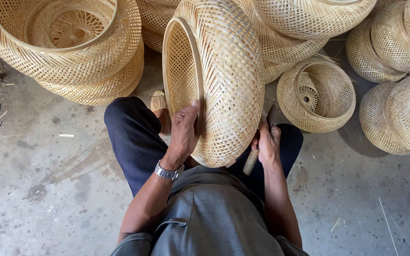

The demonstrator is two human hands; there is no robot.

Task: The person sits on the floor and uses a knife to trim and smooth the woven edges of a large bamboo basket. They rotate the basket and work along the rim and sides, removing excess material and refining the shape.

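A large round woven bamboo basket [226, 80] stands on its edge over my lap, its open mouth with a wooden rim facing left. My left hand [183, 130] presses against that rim at the lower part, thumb up along the hoop, a metal watch on the wrist. My right hand [267, 142] is at the basket's right underside, closed around a knife with a wooden handle [251, 162]; its blade points up beside the weave. I sit with dark trousers and a grey shirt, knees spread.
Several similar woven baskets surround me: a stack at the upper left [67, 42], a small one with an inner ring [316, 95] to the right, more at the far right [404, 114] and top. The floor is grey concrete [48, 180] with bamboo scraps.
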